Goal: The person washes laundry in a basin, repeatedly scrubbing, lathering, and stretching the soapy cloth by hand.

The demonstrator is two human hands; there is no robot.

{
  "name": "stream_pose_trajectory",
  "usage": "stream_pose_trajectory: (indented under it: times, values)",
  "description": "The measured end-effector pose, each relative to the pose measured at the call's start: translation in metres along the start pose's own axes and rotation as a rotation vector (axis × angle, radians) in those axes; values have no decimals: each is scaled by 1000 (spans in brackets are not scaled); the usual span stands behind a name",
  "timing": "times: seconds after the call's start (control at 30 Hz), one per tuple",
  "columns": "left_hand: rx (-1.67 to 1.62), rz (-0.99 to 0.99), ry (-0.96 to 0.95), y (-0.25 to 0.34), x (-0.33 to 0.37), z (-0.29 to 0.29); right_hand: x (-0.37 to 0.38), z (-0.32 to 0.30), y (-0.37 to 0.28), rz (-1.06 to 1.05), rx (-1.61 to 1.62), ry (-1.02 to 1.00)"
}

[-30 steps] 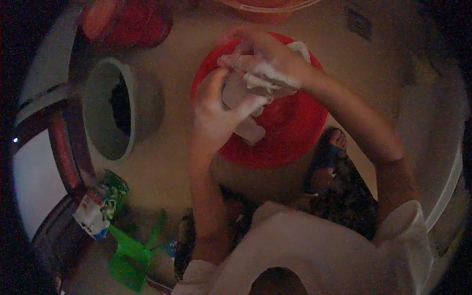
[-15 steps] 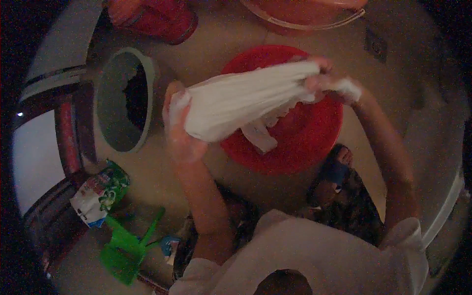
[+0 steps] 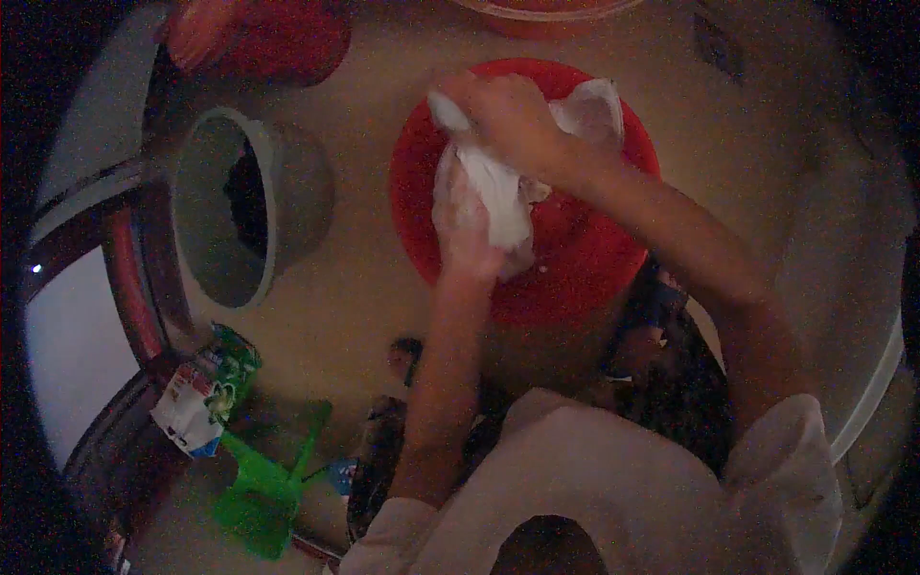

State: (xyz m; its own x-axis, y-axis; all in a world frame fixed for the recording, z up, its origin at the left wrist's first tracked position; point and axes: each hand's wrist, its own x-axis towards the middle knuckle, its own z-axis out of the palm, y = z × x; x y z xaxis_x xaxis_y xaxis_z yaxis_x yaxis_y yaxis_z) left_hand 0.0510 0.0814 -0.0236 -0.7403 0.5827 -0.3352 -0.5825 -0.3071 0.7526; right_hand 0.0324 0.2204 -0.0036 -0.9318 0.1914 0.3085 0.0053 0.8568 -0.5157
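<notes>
Stretched taut a moment ago, the cloth (image 3: 498,199) is now bunched over the basin (image 3: 586,259), apparently being rubbed, left hand (image 3: 464,218) and right hand (image 3: 506,113) fingers curled around it.

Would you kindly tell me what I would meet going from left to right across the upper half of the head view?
Grey-green bucket → red basin, with the left hand and right hand holding white cloth over it → dark square patch on the floor.
</notes>
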Motion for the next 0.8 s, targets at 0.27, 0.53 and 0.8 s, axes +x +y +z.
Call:
stream_pose_trajectory:
  times: [0.27, 0.53, 0.8]
  values:
    - [196, -123, 167, -15, 3, -8, -19, 12, 13, 248, 330, 7]
    - [144, 75, -89, 42, -32, -17, 4, -18, -43, 287, 194, -180]
    - [778, 4, 23, 95, -8, -11, -20, -92, 13, 542, 1100, -653]
